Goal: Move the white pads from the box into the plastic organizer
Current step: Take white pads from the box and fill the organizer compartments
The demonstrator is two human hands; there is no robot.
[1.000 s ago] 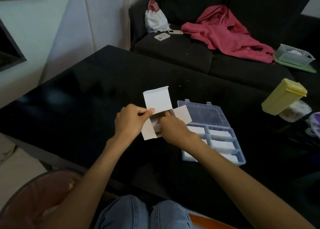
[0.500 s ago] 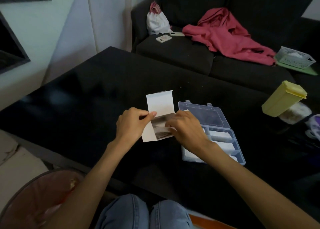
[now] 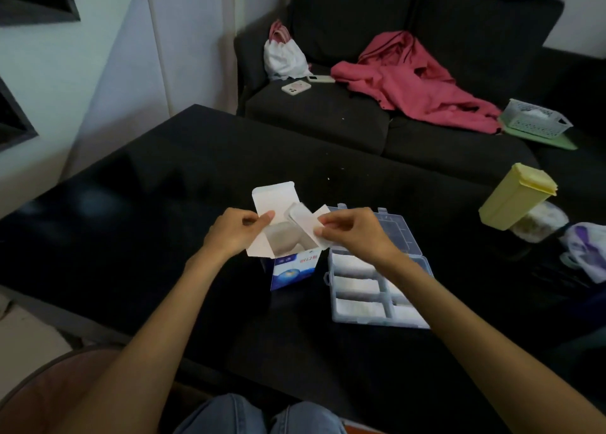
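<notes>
Fingers of the right hand pinch a white pad just above the open box, which the left hand grips by a flap. Several organizer compartments already hold pads; the box's remaining contents cannot be judged.

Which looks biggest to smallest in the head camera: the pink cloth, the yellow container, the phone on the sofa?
1. pink cloth
2. yellow container
3. phone
The cloth and phone lie farther away, so true sizes are unsure.
</notes>
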